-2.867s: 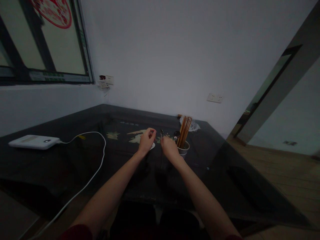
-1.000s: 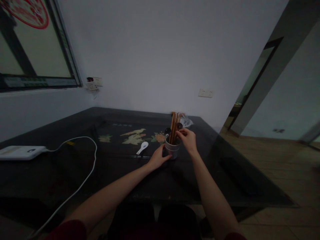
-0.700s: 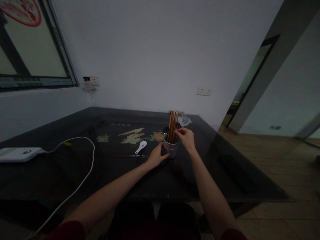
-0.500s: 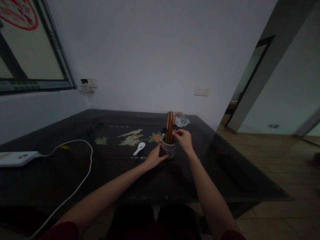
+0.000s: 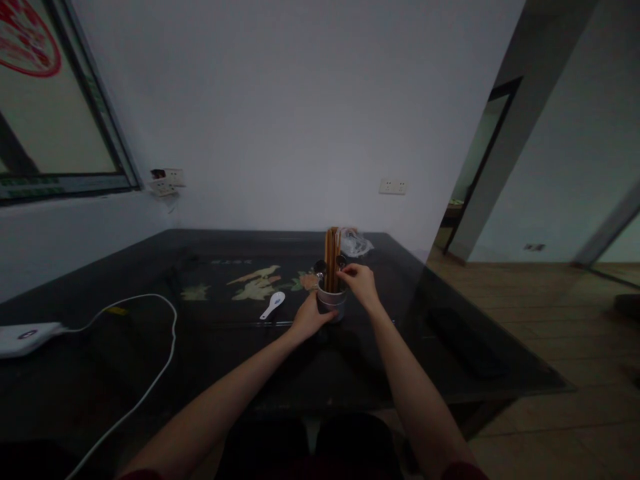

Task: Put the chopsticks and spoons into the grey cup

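Observation:
A small grey cup (image 5: 331, 301) stands on the dark table (image 5: 225, 347) and holds several wooden chopsticks (image 5: 331, 257) and dark metal spoons. My left hand (image 5: 309, 319) is wrapped round the cup's lower side. My right hand (image 5: 360, 283) is over the cup's rim, fingers pinched on a dark spoon handle (image 5: 341, 262) in the cup. A white ceramic spoon (image 5: 271, 305) lies on the table just left of my left hand.
A white power bank (image 5: 23, 335) with a white cable (image 5: 165, 333) lies at the table's left. A crumpled clear plastic bag (image 5: 356, 244) sits behind the cup. The table's right edge borders a wooden floor (image 5: 550, 320). Wall sockets (image 5: 393, 186) are on the back wall.
Earlier both hands were together over the table left of the cup. Since then my left hand took hold of the cup and my right hand went to its rim; the view drifted right.

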Available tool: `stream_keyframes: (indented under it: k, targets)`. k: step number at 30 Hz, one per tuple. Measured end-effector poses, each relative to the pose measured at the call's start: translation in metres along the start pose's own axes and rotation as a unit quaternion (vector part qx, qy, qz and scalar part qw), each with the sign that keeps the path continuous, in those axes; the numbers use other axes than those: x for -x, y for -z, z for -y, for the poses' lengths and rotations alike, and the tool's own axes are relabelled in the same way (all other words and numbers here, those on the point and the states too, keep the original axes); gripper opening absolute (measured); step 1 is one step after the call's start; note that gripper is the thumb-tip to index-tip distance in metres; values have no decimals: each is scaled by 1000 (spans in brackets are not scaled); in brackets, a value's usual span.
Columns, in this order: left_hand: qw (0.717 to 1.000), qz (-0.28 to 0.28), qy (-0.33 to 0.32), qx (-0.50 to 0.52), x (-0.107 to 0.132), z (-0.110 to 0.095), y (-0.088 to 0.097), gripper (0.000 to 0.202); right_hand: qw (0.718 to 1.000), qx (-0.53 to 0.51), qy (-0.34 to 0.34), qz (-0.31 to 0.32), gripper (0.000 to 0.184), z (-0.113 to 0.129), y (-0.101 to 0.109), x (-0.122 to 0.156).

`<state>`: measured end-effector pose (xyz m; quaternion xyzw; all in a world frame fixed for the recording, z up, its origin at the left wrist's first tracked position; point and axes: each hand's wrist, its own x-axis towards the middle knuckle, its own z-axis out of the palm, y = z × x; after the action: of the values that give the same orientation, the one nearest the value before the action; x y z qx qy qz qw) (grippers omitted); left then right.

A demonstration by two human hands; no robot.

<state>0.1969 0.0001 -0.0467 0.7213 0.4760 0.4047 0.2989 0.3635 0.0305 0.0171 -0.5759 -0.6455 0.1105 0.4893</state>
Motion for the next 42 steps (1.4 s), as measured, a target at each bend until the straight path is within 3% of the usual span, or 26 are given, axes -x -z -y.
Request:
stream_keyframes:
  k: [14, 42]
  targets:
    - [999, -23, -24, -28, 1, 11, -2, 57, 999, 47, 12, -14, 19, -2, 3, -1]
    - [999, -15, -10, -39, 6, -5, 4, 54, 996, 93, 8, 1, 19, -5, 4, 0]
